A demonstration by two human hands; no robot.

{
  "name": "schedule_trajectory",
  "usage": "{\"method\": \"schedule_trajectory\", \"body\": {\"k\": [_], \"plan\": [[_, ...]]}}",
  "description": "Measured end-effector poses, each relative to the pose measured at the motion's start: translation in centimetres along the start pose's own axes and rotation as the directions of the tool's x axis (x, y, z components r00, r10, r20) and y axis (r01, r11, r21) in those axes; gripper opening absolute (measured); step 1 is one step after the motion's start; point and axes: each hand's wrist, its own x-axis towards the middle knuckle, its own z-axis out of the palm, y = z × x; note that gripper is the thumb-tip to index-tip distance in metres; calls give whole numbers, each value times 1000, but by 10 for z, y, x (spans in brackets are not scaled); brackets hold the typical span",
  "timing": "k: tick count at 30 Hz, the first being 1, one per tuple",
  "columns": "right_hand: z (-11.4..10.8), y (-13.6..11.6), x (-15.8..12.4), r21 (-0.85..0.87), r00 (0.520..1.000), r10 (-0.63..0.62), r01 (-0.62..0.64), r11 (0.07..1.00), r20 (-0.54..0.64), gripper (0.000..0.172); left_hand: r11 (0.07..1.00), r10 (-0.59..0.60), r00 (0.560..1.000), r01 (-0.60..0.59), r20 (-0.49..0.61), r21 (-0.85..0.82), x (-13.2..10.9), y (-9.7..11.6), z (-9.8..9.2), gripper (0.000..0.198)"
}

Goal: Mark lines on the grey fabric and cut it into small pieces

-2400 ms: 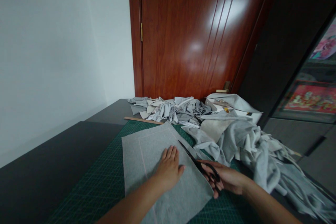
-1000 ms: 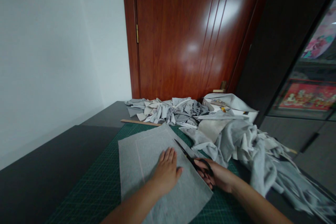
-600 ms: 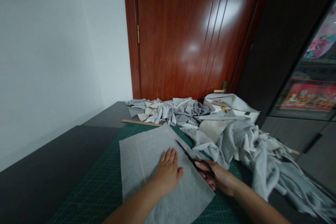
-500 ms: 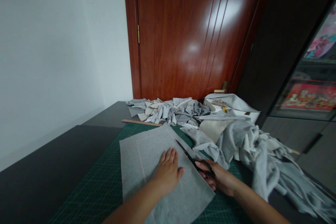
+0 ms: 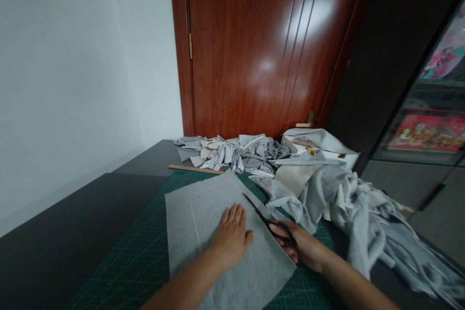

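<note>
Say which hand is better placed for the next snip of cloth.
Likely the right hand: it holds the black scissors, blades along the right side of the gray cloth. The left hand lies flat on it, holding no tool.

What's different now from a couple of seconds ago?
The fingers of the right hand have drawn in, and the scissors look more closed. Nothing was taken up or let go. The left hand stays flat on the cloth, and the scraps stay piled beyond it. The whole view slid slightly, so the camera seems to have moved.
</note>
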Motion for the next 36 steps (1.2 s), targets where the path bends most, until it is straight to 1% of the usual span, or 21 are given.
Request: {"method": "schedule_trajectory", "body": {"k": [5,11,18,22,26,29,33,36], "plan": [[2,0,-2,14,1000,-11,11,1000,-11,43,1000,8,1000,-8,-27,0,0,-1,3,60],[5,3,-1,16,999,-18,18,1000,-28,43,1000,9,1000,-9,-15,-8,0,-1,2,60],[6,6,0,21,998,-21,23,1000,-54,45,1000,15,999,-15,-36,-20,0,-2,3,59],[2,5,-1,66,1000,-12,13,998,-13,42,999,5,999,-7,-37,-39,0,-2,2,56],[-5,3,-3,132,996,72,-79,988,55,45,998,-6,998,2,-57,-60,-3,2,-1,48],[-10,5,-6,163,990,96,-113,980,108,44,998,0,998,-4,-55,-70,-7,7,-2,49],[-16,6,-8,118,979,121,-141,983,164,45,996,21,1000,-23,-19,-92,-12,15,-3,57],[-17,3,-7,72,981,118,-130,989,153,45,995,25,1000,-24,7,-94,-13,18,-5,59]]}}
